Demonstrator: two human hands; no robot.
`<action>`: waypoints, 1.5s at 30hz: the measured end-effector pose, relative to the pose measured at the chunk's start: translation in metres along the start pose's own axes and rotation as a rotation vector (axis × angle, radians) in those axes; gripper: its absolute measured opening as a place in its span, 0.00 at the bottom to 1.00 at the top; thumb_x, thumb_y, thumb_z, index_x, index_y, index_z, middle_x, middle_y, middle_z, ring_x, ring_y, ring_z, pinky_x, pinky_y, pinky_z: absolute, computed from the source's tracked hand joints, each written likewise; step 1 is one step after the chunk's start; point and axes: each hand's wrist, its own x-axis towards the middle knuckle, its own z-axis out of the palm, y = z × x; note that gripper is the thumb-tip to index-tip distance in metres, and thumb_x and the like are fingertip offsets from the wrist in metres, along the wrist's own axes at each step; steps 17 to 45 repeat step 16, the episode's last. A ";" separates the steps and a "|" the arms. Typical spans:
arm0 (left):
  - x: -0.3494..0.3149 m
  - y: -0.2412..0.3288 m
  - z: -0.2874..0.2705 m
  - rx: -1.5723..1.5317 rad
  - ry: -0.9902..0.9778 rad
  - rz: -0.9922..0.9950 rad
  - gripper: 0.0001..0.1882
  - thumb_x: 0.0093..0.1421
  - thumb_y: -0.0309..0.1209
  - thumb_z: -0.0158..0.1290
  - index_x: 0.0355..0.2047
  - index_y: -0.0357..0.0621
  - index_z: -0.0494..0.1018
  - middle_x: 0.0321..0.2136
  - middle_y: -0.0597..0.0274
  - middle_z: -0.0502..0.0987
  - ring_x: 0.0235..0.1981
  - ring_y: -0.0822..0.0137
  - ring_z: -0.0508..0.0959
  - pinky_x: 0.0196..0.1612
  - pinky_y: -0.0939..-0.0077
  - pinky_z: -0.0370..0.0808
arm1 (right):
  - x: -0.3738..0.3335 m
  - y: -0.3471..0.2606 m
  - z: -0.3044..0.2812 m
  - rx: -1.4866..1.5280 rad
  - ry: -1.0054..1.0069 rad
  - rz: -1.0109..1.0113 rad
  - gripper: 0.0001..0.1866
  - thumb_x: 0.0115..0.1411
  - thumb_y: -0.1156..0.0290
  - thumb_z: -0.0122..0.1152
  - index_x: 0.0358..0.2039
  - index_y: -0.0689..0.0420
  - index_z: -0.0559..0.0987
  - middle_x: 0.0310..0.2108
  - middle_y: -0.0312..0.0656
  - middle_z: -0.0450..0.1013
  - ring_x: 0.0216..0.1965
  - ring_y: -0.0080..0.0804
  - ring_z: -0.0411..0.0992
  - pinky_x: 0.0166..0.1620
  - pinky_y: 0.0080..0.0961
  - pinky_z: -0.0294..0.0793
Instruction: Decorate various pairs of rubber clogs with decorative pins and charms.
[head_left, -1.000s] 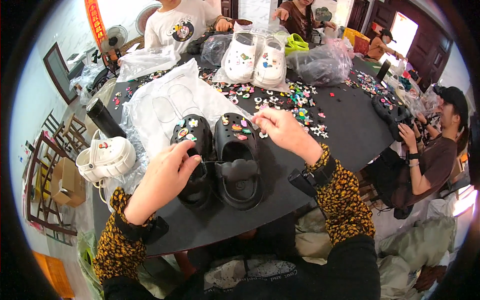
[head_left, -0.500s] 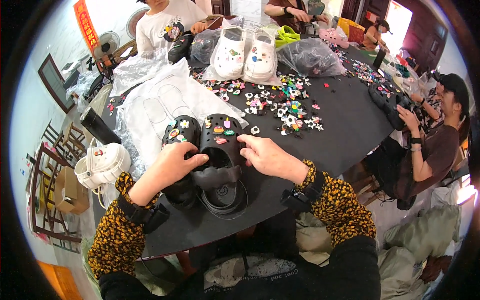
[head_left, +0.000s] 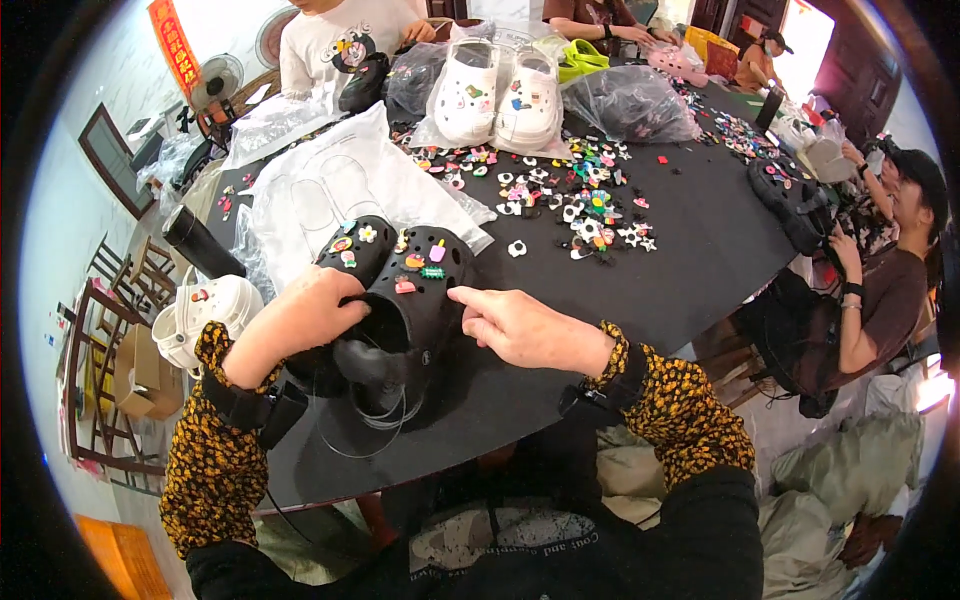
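At six o'clock on the round black table (head_left: 690,260), the left hand (head_left: 300,315) clasps a black perforated foam clog (head_left: 415,300) steady by its opening, while the right hand (head_left: 520,325), unclenched, rests fingertips on its charm-studded upper

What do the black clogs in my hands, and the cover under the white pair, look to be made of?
The black clogs look like moulded foam or rubber: matte, thick-walled, with punched holes that hold coloured charms. The cover under the white clogs looks like a thin clear plastic bag, glossy and wrinkled. The exact material of either cannot be told.
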 end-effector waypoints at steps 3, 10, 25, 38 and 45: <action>-0.006 -0.009 -0.005 0.019 -0.016 -0.020 0.12 0.51 0.31 0.53 0.32 0.34 0.75 0.23 0.44 0.76 0.25 0.55 0.78 0.31 0.65 0.72 | 0.004 -0.009 -0.008 0.004 -0.022 -0.058 0.18 0.60 0.74 0.51 0.51 0.65 0.69 0.32 0.49 0.75 0.31 0.40 0.74 0.38 0.31 0.73; -0.009 -0.014 -0.013 0.004 -0.047 -0.030 0.10 0.49 0.30 0.53 0.28 0.35 0.75 0.24 0.42 0.75 0.30 0.45 0.76 0.34 0.59 0.72 | 0.021 -0.018 -0.087 0.098 0.231 -0.012 0.12 0.61 0.73 0.54 0.44 0.62 0.76 0.30 0.36 0.75 0.30 0.17 0.72 0.34 0.18 0.73; -0.006 -0.024 -0.019 0.252 0.030 0.154 0.09 0.47 0.30 0.55 0.28 0.37 0.77 0.25 0.44 0.76 0.31 0.48 0.77 0.36 0.60 0.73 | 0.046 -0.020 -0.125 0.035 0.405 0.036 0.10 0.60 0.72 0.56 0.40 0.62 0.78 0.26 0.32 0.74 0.28 0.16 0.72 0.30 0.13 0.71; -0.006 -0.024 -0.019 0.252 0.030 0.154 0.09 0.47 0.30 0.55 0.28 0.37 0.77 0.25 0.44 0.76 0.31 0.48 0.77 0.36 0.60 0.73 | 0.046 -0.020 -0.125 0.035 0.405 0.036 0.10 0.60 0.72 0.56 0.40 0.62 0.78 0.26 0.32 0.74 0.28 0.16 0.72 0.30 0.13 0.71; -0.006 -0.024 -0.019 0.252 0.030 0.154 0.09 0.47 0.30 0.55 0.28 0.37 0.77 0.25 0.44 0.76 0.31 0.48 0.77 0.36 0.60 0.73 | 0.046 -0.020 -0.125 0.035 0.405 0.036 0.10 0.60 0.72 0.56 0.40 0.62 0.78 0.26 0.32 0.74 0.28 0.16 0.72 0.30 0.13 0.71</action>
